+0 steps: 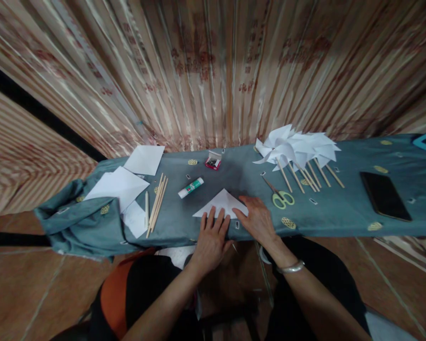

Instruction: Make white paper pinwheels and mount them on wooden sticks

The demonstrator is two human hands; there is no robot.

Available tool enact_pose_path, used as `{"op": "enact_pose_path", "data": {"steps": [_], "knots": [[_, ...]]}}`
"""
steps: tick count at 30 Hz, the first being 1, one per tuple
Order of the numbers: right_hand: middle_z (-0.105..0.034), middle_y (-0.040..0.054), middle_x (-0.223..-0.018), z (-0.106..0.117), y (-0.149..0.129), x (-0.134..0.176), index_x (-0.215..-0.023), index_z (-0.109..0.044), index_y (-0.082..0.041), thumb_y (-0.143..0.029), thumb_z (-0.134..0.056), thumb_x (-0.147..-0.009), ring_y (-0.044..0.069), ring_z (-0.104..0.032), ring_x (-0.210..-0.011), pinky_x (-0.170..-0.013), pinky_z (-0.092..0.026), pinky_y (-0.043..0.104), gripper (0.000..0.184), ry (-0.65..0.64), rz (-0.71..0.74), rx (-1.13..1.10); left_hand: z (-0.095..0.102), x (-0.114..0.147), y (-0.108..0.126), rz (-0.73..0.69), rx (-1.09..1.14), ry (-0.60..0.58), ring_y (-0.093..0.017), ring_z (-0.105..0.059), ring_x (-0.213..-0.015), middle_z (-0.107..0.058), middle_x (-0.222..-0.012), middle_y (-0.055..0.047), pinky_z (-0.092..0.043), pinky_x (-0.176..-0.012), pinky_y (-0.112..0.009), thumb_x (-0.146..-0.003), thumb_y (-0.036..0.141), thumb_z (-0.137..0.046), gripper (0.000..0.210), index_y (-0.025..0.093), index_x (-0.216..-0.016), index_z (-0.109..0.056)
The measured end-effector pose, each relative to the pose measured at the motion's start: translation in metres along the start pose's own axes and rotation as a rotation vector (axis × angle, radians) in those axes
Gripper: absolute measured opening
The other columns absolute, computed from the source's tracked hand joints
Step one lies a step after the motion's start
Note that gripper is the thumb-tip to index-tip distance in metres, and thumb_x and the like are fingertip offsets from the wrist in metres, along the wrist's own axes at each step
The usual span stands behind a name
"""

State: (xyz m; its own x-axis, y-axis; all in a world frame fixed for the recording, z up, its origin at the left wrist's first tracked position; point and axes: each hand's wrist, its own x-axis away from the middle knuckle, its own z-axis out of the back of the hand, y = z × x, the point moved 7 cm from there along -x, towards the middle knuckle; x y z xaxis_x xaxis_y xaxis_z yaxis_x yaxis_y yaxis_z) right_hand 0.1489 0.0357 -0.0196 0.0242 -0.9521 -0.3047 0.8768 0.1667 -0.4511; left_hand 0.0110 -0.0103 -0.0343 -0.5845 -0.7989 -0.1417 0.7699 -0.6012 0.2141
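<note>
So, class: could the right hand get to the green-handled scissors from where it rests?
Probably yes. The right hand presses the folded paper, and the scissors lie just beside it with bare cloth between.

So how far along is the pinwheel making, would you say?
A batch of finished paper pinwheels on sticks lies at the right. In hand: the left hand and right hand press flat on a folded white triangle of paper. Still unused: loose paper sheets, bare wooden sticks, glue stick and scissors.
</note>
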Motion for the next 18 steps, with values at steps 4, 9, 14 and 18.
{"op": "enact_pose_path", "data": {"steps": [4,9,14,18], "knots": [[-0.063,0.0181,-0.121,-0.005,-0.005,0.006,-0.124,-0.057,-0.013,-0.036,-0.059,-0.084,0.033,-0.057,-0.110,-0.097,-0.043,0.046,0.046,-0.010,0.042,-0.025,-0.002,0.000,-0.001,0.004,-0.003,0.016,-0.037,-0.017,-0.145,-0.036,-0.152,-0.016,-0.023,-0.113,-0.062,-0.083,0.031,-0.063,0.069,0.015,-0.144,-0.034],[-0.058,0.0181,-0.130,-0.011,0.000,0.013,-0.131,-0.052,-0.015,-0.034,-0.056,-0.086,0.033,-0.052,-0.118,-0.097,-0.041,0.048,0.049,-0.036,0.037,-0.068,-0.003,0.000,-0.002,-0.003,-0.020,0.012,-0.035,-0.017,-0.146,-0.038,-0.152,-0.016,-0.024,-0.113,-0.060,-0.082,0.029,-0.065,0.068,0.016,-0.142,-0.037],[-0.055,0.0177,-0.134,-0.007,0.016,0.022,-0.132,-0.051,-0.014,-0.030,-0.051,-0.088,0.032,-0.050,-0.122,-0.098,-0.040,0.049,0.047,-0.016,-0.019,-0.076,0.007,0.018,-0.022,0.040,-0.107,-0.020,-0.034,-0.025,-0.144,-0.037,-0.152,-0.018,-0.026,-0.112,-0.058,-0.082,0.026,-0.065,0.067,0.016,-0.142,-0.038],[-0.054,0.0176,-0.135,-0.001,0.032,0.031,-0.131,-0.053,-0.016,-0.028,-0.045,-0.090,0.032,-0.048,-0.124,-0.099,-0.040,0.052,0.044,0.030,-0.031,-0.079,0.017,0.040,-0.043,0.081,-0.158,-0.007,-0.033,-0.030,-0.142,-0.040,-0.149,-0.020,-0.027,-0.112,-0.057,-0.085,0.026,-0.057,0.065,0.012,-0.145,-0.034]]}}
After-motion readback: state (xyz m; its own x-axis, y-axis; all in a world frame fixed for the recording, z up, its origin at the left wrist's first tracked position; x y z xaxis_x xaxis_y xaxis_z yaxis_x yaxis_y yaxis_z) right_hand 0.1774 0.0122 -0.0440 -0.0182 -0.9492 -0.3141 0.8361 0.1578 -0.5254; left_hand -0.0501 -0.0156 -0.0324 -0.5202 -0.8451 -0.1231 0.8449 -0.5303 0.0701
